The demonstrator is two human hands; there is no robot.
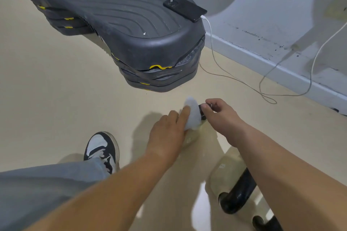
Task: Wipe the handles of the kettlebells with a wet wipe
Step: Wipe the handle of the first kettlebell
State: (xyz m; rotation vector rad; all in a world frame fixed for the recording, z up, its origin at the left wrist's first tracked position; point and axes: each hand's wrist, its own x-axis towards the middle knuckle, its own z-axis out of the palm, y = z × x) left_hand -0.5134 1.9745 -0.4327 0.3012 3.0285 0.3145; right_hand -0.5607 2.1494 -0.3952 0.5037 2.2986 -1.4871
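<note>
Between both hands, low on the floor, sits the kettlebell handle [202, 112], black and mostly hidden. Left hand [167, 133] presses a white wet wipe [191, 113] around it, fingers closed on the wipe. Right hand [219, 112] pinches the handle's far end. Beyond the grip, a phone [185, 8] lies on stacked aerobic steps [112, 15].
</note>
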